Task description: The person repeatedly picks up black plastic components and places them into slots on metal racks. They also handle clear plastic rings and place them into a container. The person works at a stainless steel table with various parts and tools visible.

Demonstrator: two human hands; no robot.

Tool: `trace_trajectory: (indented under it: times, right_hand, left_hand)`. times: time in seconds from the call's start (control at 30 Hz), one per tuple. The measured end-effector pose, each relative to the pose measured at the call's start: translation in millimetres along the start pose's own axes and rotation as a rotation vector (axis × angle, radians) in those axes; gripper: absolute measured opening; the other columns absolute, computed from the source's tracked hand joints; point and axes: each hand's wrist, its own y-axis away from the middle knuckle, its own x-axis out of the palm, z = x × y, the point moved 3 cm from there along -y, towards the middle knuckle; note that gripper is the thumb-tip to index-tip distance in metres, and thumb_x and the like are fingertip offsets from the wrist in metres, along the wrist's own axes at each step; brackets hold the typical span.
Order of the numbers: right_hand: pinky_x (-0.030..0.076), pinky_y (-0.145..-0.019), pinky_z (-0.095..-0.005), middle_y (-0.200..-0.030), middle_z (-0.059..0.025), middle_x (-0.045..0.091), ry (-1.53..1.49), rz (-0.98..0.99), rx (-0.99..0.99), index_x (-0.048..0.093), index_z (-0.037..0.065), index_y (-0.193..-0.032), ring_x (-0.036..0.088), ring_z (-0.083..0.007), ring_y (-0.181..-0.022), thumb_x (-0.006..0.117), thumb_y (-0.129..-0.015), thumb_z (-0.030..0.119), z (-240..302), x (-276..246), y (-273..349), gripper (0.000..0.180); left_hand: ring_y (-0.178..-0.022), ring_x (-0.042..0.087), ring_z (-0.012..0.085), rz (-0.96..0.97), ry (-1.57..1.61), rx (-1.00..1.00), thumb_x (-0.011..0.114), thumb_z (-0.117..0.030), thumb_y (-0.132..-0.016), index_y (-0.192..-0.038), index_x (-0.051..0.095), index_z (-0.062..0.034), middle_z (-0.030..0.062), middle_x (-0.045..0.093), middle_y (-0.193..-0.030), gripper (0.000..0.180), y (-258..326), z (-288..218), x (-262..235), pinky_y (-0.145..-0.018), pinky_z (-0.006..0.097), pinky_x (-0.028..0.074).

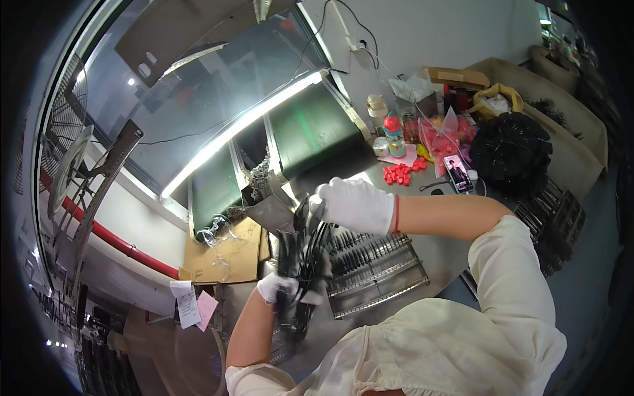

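My left hand [281,289], in a white glove, is closed round the lower part of a bundle of long, dark strips [300,261]. The bundle stands roughly upright in front of my chest, and motion smears its edges. At its top end, my right hand [356,204], also white-gloved and with a red cord at the wrist, has its fingers closed on the strips. What kind of part these strips are I cannot make out. Just right of the bundle lies a metal rack [380,280] holding rows of similar slim black pieces.
Beyond my hands run green conveyor belts [317,129] under a bright tube lamp [244,132]. Flattened cardboard [224,254] lies left. On the right are red small pieces [399,173], a bottle [393,135], a lit phone [457,173] and a round black bundle [512,152].
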Motion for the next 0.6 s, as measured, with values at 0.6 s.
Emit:
trace_trajectory:
  times: [0.6]
  right_hand:
    - [0.059, -0.076, -0.04, -0.125, -0.0202, 0.057, -0.326, 0.1, -0.262, 0.058, 0.009, -0.113, 0.059, -0.0353, -0.12, 0.069, -0.088, 0.023, 18.7, -35.0, -21.6, 0.031]
  left_hand:
    - [-0.105, 0.065, 0.017, 0.122, 0.661, -0.351, 0.082, -0.003, -0.076, -0.134, 0.056, -0.0057, 0.0044, 0.067, -0.118, 0.064, 4.2, 37.5, -11.2, -0.084, 0.031, 0.053]
